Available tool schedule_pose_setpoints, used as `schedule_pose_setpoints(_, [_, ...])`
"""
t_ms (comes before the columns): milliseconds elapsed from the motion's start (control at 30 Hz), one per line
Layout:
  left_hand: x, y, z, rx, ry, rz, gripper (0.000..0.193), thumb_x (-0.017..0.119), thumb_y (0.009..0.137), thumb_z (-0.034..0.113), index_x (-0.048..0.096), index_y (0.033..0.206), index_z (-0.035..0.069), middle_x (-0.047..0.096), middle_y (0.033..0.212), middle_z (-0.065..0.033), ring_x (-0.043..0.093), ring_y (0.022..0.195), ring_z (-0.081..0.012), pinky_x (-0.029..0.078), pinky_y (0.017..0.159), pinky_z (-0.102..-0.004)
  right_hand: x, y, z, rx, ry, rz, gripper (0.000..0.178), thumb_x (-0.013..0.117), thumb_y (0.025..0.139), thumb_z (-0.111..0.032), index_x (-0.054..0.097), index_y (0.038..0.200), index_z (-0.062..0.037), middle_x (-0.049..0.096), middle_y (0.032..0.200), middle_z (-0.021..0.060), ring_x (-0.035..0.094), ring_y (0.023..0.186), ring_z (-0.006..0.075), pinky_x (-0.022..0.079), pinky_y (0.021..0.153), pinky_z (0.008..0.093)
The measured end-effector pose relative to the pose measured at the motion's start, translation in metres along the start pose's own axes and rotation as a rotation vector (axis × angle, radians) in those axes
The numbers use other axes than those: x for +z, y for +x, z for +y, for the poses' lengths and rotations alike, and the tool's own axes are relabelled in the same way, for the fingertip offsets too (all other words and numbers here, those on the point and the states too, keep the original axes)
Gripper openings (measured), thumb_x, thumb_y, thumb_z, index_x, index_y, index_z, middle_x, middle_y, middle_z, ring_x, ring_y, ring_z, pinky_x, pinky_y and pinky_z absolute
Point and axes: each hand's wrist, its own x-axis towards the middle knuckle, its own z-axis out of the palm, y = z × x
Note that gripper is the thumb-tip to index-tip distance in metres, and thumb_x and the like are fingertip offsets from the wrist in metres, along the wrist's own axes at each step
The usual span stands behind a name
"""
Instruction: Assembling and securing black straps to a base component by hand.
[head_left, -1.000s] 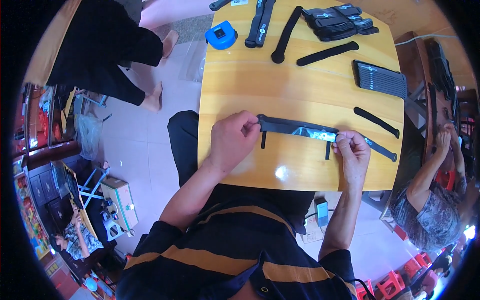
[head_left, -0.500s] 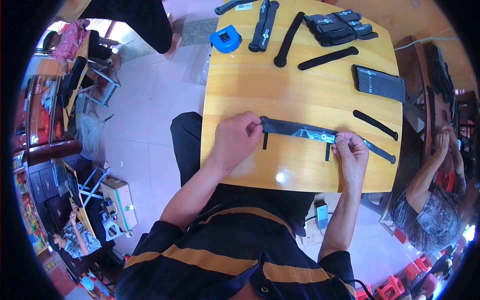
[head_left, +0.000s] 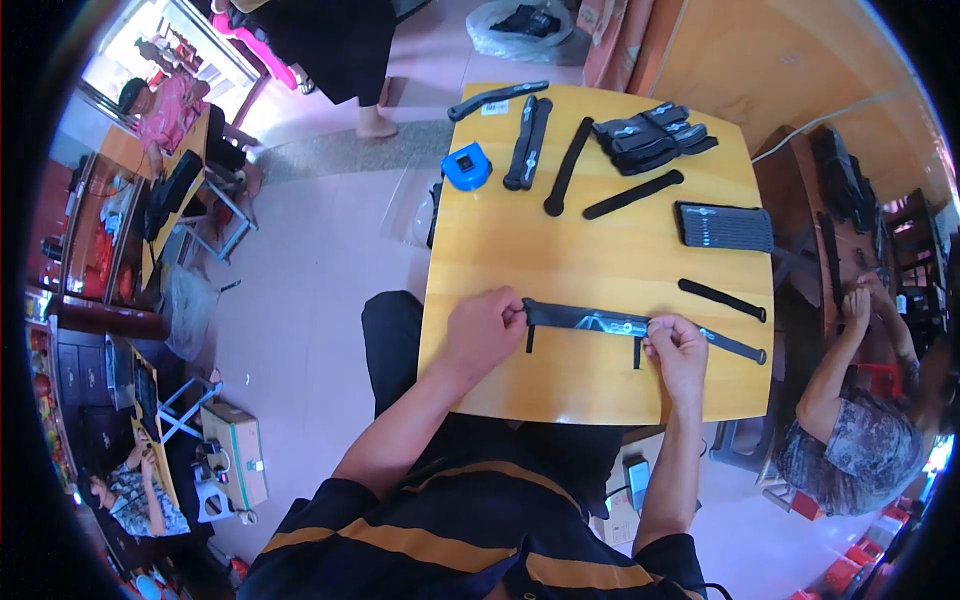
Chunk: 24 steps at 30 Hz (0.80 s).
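Observation:
A flat black strap (head_left: 570, 317) with a shiny printed section is stretched across the near part of the wooden table (head_left: 560, 270). My left hand (head_left: 485, 333) pinches its left end, and my right hand (head_left: 677, 352) pinches it near the printed part. Just under the strap, two short dark strips stick out toward me, a left strip (head_left: 530, 341) and a right strip (head_left: 637, 353). Another black strap (head_left: 738, 347) with a rounded end lies beyond my right fingers, partly hidden by them. Farther back is a single plain strap (head_left: 722, 299).
Along the far side are a blue tape measure (head_left: 466, 167), several loose straps (head_left: 570, 168) and a bundled pile of straps (head_left: 650, 138). A neat strap stack (head_left: 724, 227) sits at the right. A co-worker (head_left: 850, 440) works at another table on the right.
The view has tilted, so the table appears lower and more of the room beyond shows. Both hands keep their pinch on the strap, which looks nearly unchanged in place on the table.

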Motion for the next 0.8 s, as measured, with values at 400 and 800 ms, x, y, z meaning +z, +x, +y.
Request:
schedule_pose_setpoints(400, [-0.0048, 0.0016, 0.005, 0.016, -0.031, -0.034, 0.006, 0.069, 0.081, 0.009, 0.065, 0.083, 0.004, 0.068, 0.078, -0.0151, 0.068, 0.072, -0.035, 0.054, 0.065, -0.0447, -0.0004, 0.0016, -0.0032, 0.002, -0.031, -0.021, 0.004, 0.067, 0.095, -0.006, 0.07, 0.095, -0.0035, 0.067, 0.075, 0.0002, 0.059, 0.062, 0.0051, 0.046, 0.057, 0.0177])
schedule_pose_setpoints(800, [-0.0074, 0.0017, 0.0075, 0.013, -0.057, -0.04, 0.007, 0.069, 0.081, 0.006, 0.063, 0.082, 0.004, 0.067, 0.075, -0.0153, 0.067, 0.07, -0.0351, 0.053, 0.063, -0.0435, 0.0001, -0.0003, -0.004, -0.022, -0.059, -0.01, 0.008, 0.066, 0.095, -0.005, 0.071, 0.091, -0.0001, 0.067, 0.074, 0.0006, 0.06, 0.063, 0.0053, 0.047, 0.058, 0.0193])
